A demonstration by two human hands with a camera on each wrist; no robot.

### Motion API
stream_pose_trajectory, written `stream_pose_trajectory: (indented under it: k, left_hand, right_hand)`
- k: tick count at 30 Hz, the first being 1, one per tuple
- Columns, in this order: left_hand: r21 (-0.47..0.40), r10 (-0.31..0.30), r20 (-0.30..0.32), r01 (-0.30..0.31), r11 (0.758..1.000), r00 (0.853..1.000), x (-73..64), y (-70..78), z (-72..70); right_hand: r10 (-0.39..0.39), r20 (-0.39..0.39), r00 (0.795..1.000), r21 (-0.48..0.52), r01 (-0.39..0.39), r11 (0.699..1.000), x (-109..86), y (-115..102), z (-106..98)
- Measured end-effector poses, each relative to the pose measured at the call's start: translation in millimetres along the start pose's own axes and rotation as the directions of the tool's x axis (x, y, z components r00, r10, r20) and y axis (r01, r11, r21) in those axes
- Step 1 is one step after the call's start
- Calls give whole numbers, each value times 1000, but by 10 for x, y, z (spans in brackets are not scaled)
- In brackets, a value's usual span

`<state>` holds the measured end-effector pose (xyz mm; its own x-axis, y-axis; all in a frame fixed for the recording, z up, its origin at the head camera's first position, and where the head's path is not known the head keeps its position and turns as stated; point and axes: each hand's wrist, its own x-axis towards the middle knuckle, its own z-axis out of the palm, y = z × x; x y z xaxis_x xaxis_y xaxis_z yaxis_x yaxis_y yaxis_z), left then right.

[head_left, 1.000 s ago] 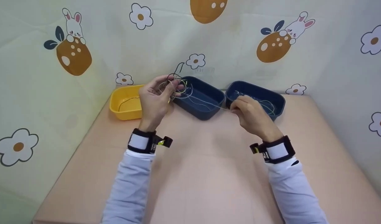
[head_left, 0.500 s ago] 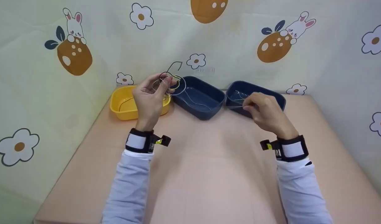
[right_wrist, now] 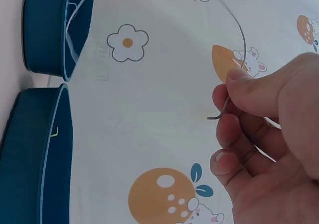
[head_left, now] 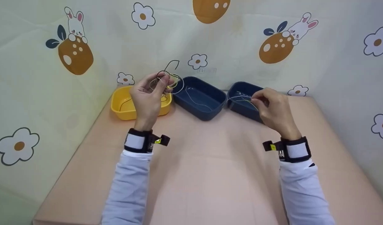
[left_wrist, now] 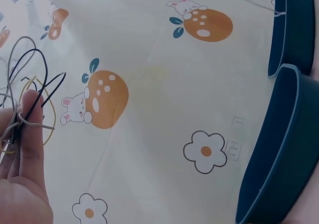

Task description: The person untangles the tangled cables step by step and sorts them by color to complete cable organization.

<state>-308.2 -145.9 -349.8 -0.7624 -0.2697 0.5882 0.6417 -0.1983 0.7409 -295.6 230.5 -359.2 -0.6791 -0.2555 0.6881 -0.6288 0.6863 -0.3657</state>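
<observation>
My left hand [head_left: 149,97], raised above the yellow bin, pinches a loose tangle of thin wires between thumb and fingers. In the left wrist view a black wire [left_wrist: 46,67], a yellow wire and grey-white wires loop out of that grip. Over the right blue bin [head_left: 246,114], my right hand [head_left: 276,109] pinches a single thin grey wire [right_wrist: 243,40] between thumb and index finger. Its short end is bent near the fingertips; the rest curves away leftward. No link between this wire and the tangle is visible in the head view.
Behind the hands stand a yellow bin [head_left: 126,116] with a dark wire inside, a middle blue bin [head_left: 207,116] with a pale wire, and the right blue bin with a yellow-green wire. A patterned cloth wall [head_left: 235,40] rises close behind the bins.
My right hand has moved right and slightly up with the grey wire, which earlier stretched taut toward the left hand's tangle. My left hand has shifted a little left, still holding its wires.
</observation>
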Motion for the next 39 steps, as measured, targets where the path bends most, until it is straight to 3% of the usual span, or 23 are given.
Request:
stream_pose_trajectory:
  k: [8,15,23,30,39]
  left_hand:
    - [9,21,37,-21,1000,999,-22,-30,23]
    - [-26,25,74,-24,999,997,-24,-49,73]
    - [-10,19,96,-18,1000,995,-49,-48,72]
    - [-26,15,111,-12,1000,994,-64,-46,109]
    - [-51,-9,127,16,999,992,-102,-72,147]
  right_hand:
    - [9,-125,992,21,-7,1000,30,15,225]
    - [73,-168,983,50,-66,997,61,46,449]
    - [108,-111,988,55,-103,993,258,55,923]
    - [118,-48,992,-11,-118,993,489,26,1342]
    - [225,139,964,-178,-200,964,568,26,1654]
